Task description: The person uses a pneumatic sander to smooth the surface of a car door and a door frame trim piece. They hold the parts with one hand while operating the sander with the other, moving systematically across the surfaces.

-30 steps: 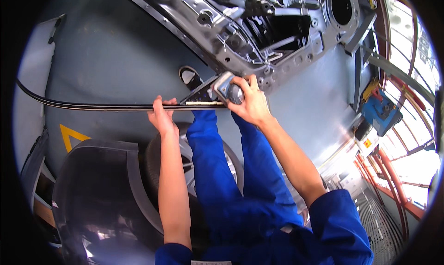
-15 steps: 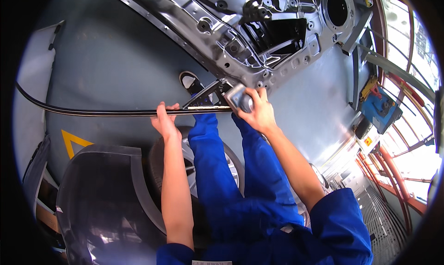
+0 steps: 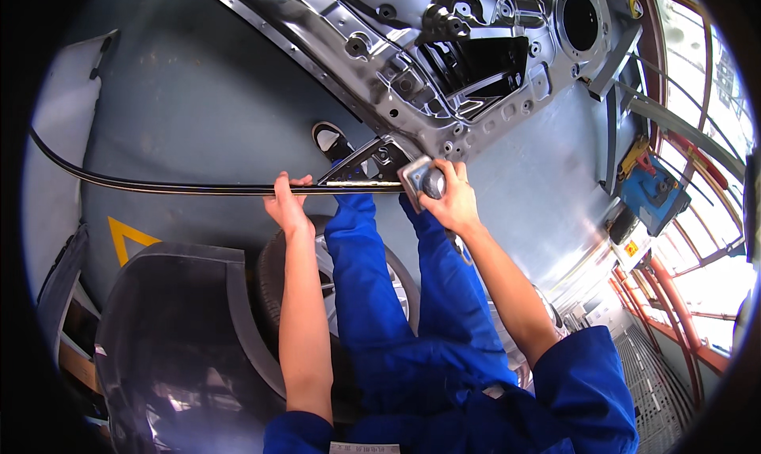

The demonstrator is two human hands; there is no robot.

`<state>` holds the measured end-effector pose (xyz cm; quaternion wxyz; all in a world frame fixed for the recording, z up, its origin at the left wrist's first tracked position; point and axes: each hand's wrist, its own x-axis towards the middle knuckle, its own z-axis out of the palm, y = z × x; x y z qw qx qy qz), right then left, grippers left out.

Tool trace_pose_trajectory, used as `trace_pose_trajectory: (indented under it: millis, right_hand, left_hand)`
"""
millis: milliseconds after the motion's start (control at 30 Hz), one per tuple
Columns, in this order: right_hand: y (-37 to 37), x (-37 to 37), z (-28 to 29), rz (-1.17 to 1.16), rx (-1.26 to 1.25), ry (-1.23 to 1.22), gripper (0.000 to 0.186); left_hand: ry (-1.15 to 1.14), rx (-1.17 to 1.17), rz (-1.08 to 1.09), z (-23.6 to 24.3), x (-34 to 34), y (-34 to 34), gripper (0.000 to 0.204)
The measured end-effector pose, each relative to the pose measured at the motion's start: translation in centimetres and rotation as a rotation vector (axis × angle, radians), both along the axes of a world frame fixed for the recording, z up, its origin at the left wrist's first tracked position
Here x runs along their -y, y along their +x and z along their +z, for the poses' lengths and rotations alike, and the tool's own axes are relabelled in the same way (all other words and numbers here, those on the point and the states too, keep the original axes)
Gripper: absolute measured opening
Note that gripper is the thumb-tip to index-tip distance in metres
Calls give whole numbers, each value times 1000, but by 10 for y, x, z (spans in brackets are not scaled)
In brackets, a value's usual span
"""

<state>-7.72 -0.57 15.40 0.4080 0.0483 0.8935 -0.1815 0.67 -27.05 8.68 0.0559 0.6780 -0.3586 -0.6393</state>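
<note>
A long black trim strip [image 3: 174,187] runs sideways across the view, curving up at its left end. My left hand [image 3: 287,204] grips it with fingers curled round it. A black triangular bracket [image 3: 361,168] with a pale line along its base lies along the strip's right part. At that right end my right hand [image 3: 450,200] grasps a silver rectangular tool [image 3: 414,183] with a rounded dark knob, pressed against or just beside the bracket; exact contact is unclear. A bare metal door shell [image 3: 499,113] lies just beyond, above the bracket.
Below left are a dark glossy body panel [image 3: 174,327] and a tyre [image 3: 269,283] by my legs. A yellow floor marking [image 3: 131,233] is at left, a pale panel [image 3: 59,105] at the far left. Right are metal rails [image 3: 662,109] and a blue machine [image 3: 646,192].
My right hand and the tool have moved right and down along the bracket's end, uncovering more of it. My left hand and the strip have shifted slightly right and down.
</note>
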Motion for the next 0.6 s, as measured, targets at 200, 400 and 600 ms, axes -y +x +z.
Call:
trace_pose_trajectory:
  millis: [200, 400, 600]
  right_hand:
    - [1, 0, 3, -211, 35, 68, 66]
    - [-13, 21, 3, 9, 18, -1, 64]
    - [-16, 11, 12, 401, 75, -19, 63]
  left_hand:
    - [-8, 1, 22, -1, -1, -1, 24]
    - [3, -7, 46, 1, -3, -3, 23]
    - [16, -16, 30, -6, -3, 7, 26]
